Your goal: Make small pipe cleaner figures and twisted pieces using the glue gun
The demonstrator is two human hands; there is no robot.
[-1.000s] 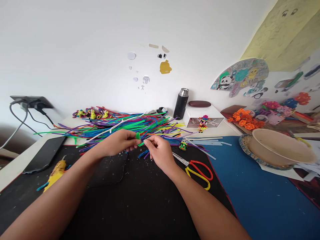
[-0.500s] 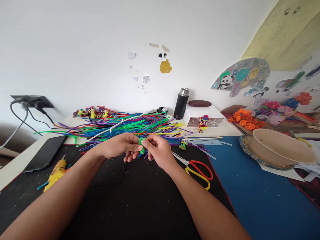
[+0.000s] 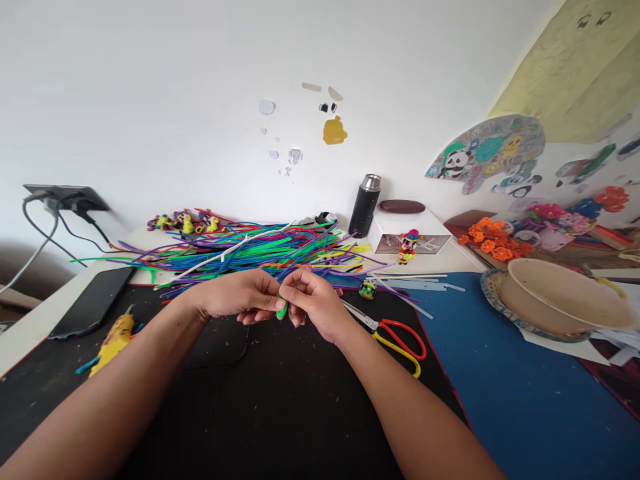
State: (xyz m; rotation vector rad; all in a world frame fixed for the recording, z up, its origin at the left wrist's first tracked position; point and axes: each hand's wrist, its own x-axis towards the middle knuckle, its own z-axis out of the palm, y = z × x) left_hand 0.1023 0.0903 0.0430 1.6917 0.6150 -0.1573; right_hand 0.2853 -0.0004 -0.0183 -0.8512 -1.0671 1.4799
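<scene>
Nearest to us spreads a smooth black mat (image 3: 280, 407), flecked with pale crumbs, with a matte blue mat (image 3: 515, 387) along its right side. On the left of the black mat we find a yellow plastic glue gun (image 3: 107, 350), its surface stained brown near the metal nozzle; on the right lie scissors (image 3: 370, 323) with steel blades and looped handles, one red, one yellow. Above the mat, between the two hands, is a small fuzzy green piece (image 3: 282, 311): the left hand (image 3: 243, 295) pinches it between thumb and forefinger, and the right hand (image 3: 316, 303) has its thumb and fingers closed on its upper part, so we see only the lower end. Beyond are a glossy black slab (image 3: 93, 303), a little green fuzzy figure (image 3: 367, 289), a round beige basin (image 3: 533, 310) and a broad tangle of velvety pipe cleaners (image 3: 260, 252) in many colours. Farther back we have a pink-and-yellow figure (image 3: 407, 247) before a white box (image 3: 435, 230), and a cylindrical black flask (image 3: 363, 210) with a shiny metal top. On the white wall (image 3: 175, 100) are cutout stickers, one a yellow shape (image 3: 335, 131), another a panda (image 3: 456, 162). Marks on the scissors and flask are too small for us to read.
</scene>
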